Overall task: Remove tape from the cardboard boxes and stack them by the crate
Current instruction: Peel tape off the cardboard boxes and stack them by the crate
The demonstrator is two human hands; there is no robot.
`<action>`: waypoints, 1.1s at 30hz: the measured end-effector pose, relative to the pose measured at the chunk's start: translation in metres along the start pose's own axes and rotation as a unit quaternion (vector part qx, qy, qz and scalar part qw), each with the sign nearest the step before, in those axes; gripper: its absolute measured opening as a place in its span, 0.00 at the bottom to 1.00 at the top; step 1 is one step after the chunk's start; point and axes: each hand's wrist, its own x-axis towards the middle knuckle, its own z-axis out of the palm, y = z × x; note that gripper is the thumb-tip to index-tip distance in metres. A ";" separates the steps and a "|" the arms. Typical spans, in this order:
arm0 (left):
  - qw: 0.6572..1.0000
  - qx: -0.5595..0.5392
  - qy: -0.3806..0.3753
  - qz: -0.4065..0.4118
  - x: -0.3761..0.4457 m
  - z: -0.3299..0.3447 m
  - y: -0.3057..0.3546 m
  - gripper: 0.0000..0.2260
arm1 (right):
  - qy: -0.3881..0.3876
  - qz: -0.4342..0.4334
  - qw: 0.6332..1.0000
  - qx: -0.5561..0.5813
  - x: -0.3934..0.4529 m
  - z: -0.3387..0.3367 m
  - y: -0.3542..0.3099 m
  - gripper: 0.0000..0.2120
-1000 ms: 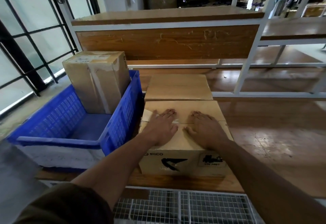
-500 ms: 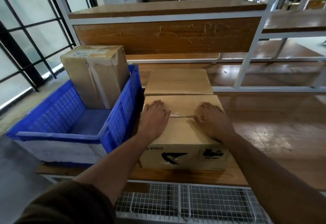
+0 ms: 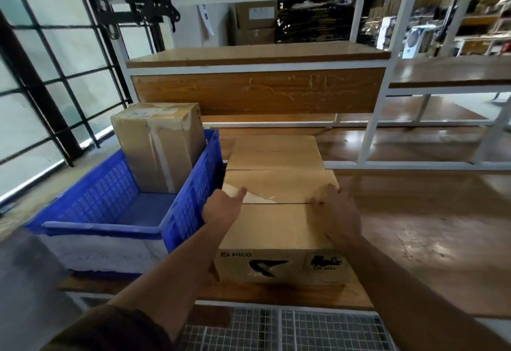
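Observation:
A PICO-printed cardboard box [image 3: 279,232] sits on the wooden shelf just right of the blue crate [image 3: 102,226]. My left hand [image 3: 224,208] pinches the pale tape [image 3: 258,199] at the left end of the top seam, and the strip is lifted partway off the box. My right hand [image 3: 336,211] rests on the right end of the seam, pressing the top down. A second plain box [image 3: 276,151] stands directly behind it. A third box [image 3: 160,143], with tape down its side, stands upright inside the crate.
The wooden shelf [image 3: 414,234] stretches away to the right. White metal rack posts [image 3: 373,135] and a raised wooden shelf [image 3: 257,91] stand behind the boxes. Wire mesh [image 3: 290,331] lies below the front edge. A barred window [image 3: 41,88] is on the left.
Both hands slid apart from the middle of the seam to its ends. My left hand took hold of the tape and peeled its left end up. The camera tilted upward.

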 end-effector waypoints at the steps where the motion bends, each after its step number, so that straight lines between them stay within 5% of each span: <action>1: 1.000 -0.005 0.005 0.011 -0.006 -0.003 -0.002 0.32 | 0.020 -0.009 1.000 0.010 -0.006 -0.001 0.001 0.19; 10: 0.976 -0.165 0.091 0.113 -0.064 -0.026 -0.009 0.27 | 0.168 -0.035 0.971 0.168 -0.037 -0.020 0.003 0.39; 18: 0.957 -0.226 0.073 0.166 -0.075 -0.013 -0.054 0.39 | 0.123 -0.046 0.971 0.202 -0.054 -0.018 0.018 0.58; 22: 0.960 -0.204 0.082 0.171 -0.080 -0.012 -0.066 0.56 | 0.099 -0.039 0.978 0.179 -0.066 -0.011 0.023 0.58; 25: 0.947 -0.163 0.095 0.260 -0.080 -0.018 -0.063 0.60 | 0.125 -0.080 0.983 0.110 -0.065 -0.008 0.020 0.54; 30: 0.904 0.002 0.173 0.391 -0.067 -0.029 -0.041 0.51 | 0.190 -0.203 0.960 -0.027 -0.051 -0.019 0.000 0.34; 33: 0.890 0.060 0.149 0.427 -0.065 -0.039 -0.016 0.42 | 0.127 -0.220 0.967 -0.009 -0.040 -0.027 -0.024 0.34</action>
